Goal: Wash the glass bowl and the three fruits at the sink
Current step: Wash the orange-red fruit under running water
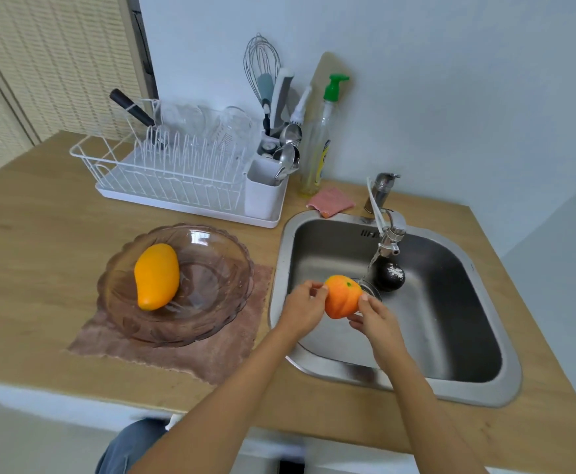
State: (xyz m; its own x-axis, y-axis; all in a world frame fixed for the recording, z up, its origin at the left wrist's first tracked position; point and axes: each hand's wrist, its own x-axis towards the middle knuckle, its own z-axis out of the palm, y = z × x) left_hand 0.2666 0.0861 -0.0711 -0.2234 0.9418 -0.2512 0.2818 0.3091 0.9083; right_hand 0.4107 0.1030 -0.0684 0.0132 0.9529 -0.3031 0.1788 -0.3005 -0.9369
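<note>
An orange fruit point(342, 296) with a green stem spot hangs over the left part of the steel sink point(450, 388). My left hand point(302, 307) grips its left side and my right hand point(375, 318) grips its right side. Water runs from the tap point(390, 234) just behind the fruit. A dark round fruit point(389, 276), speckled white on top, lies in the sink under the spout. On the counter to the left, a yellow mango point(156, 276) lies inside the scalloped glass bowl point(211, 313), which stands on a brown cloth point(190, 357).
A white dish rack point(177, 172) with glassware and a utensil holder point(266, 189) stands at the back of the wooden counter. A soap bottle with a green pump point(317, 145) and a pink sponge cloth point(331, 201) sit behind the sink.
</note>
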